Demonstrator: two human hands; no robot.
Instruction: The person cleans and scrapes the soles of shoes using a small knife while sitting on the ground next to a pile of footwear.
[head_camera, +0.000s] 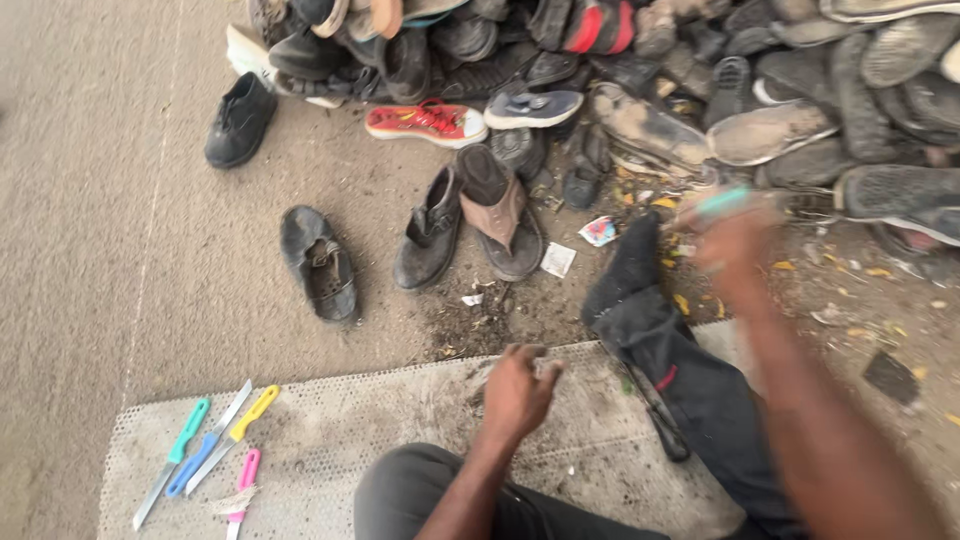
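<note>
My right hand (730, 240) is raised and blurred with motion over the dirt, closed on a teal-handled knife (722, 201). Just below it a tall black boot (665, 345) lies across the edge of the perforated grey mat (340, 430), with a dark strap trailing from it. My left hand (515, 392) rests on the mat left of the boot, its fingers curled in with nothing clearly in them. My dark-trousered knee (420, 490) is right below that hand.
Several coloured-handled knives (215, 450) lie on the mat's left end. A big pile of worn shoes (700, 90) fills the back. Loose on the ground are a black shoe (240, 120), a red sneaker (425, 122), a black sandal (318, 262) and a brown sandal (500, 212).
</note>
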